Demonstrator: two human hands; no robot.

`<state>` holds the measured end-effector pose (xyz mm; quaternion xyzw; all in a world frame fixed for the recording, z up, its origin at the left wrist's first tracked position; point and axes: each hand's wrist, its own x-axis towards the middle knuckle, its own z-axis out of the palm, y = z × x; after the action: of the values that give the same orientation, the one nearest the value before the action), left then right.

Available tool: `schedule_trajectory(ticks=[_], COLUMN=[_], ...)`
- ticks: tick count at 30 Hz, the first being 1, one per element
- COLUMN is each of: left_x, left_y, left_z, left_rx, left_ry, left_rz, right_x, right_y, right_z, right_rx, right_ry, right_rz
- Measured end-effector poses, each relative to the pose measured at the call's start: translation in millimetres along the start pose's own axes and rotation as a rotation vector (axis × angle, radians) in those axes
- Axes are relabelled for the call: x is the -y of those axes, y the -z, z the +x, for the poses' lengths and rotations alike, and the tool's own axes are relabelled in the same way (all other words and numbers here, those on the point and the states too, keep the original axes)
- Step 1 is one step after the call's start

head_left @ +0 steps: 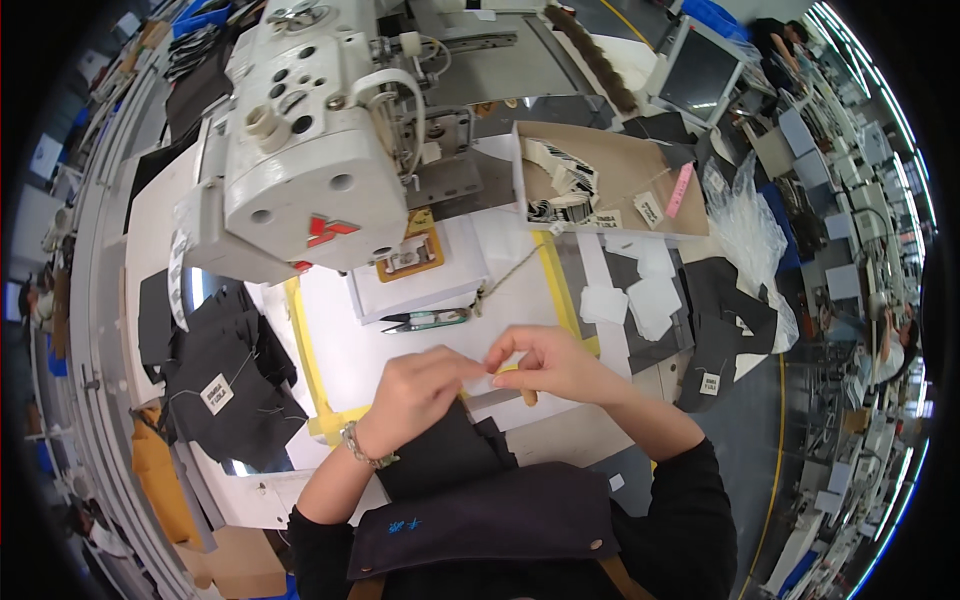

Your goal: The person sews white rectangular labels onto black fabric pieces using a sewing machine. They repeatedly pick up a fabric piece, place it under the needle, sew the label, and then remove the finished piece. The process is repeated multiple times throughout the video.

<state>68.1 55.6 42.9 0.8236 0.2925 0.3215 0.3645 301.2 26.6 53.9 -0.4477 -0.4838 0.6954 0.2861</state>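
Note:
My left hand [420, 390] and my right hand [545, 365] meet over the white work surface [360, 310], fingertips together in pinches; whatever lies between them is too small to make out. A small yellow piece shows at my right fingers. Green-handled thread snips [425, 320] lie just beyond my hands, under a white block bearing a yellow-framed metal fixture [410, 250]. A stack of dark fabric pieces [435, 465] sits beneath my hands at the near edge.
A white sewing machine [300, 160] rises at back left. A cardboard box of labels [625, 185], white square pieces [650, 305] and a plastic bag [755, 225] are at right. Labelled dark fabric piles [240, 360] sit left. Co-workers [775, 45] work at far benches.

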Motion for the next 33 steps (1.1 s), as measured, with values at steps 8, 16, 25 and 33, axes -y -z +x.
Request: schedule_trajectory(ticks=[8, 16, 25, 33], left_x=[29, 66, 92, 93], left_y=[32, 35, 44, 33], left_z=[-3, -2, 5, 12], left_rx=[-0.24, -0.343, -0.114, -0.136], left_ry=[0.638, 0.356, 0.073, 0.081], left_rz=[-0.413, -0.354, 0.099, 0.031], right_x=[7, 2, -32, -16], right_y=[-16, -13, 2, -7], right_z=[72, 89, 71, 98], right_rx=[-0.02, -0.232, -0.039, -0.359], right_ry=[0.129, 0.526, 0.67, 0.84], right_rz=[-0.152, -0.762, -1.025, -1.152])
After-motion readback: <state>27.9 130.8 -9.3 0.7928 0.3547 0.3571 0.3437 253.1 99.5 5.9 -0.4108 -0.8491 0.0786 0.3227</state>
